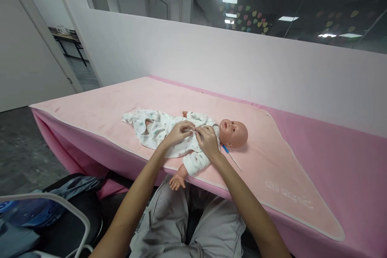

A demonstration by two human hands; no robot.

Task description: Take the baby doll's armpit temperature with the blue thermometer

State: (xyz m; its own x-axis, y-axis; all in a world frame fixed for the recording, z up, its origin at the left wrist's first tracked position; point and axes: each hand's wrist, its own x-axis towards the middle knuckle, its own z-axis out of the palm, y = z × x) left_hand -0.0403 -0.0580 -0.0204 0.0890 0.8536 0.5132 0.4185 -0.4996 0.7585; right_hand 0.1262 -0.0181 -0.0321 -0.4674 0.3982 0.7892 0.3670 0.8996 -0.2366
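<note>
A baby doll (234,133) lies on its back, its head to the right, dressed in white printed baby clothes (163,125). Over the chest my left hand (180,132) is closed, thumb and fingers pinching the front of the clothes. My right hand (208,139) meets it there, its fingertips also pinched on the cloth; the exact bit of cloth or fastening between the fingertips is too small to make out. One doll arm (179,178) hangs past the near edge of the table. Beside the doll's neck lies a thin stick with a blue handle (225,148).
Under the doll is a pale pink mat (105,96) on a table with a darker pink cloth (356,161). A white wall (242,64) with a window stands behind. At lower left, a black chair (81,213) holds a blue-labelled plastic bottle (39,211).
</note>
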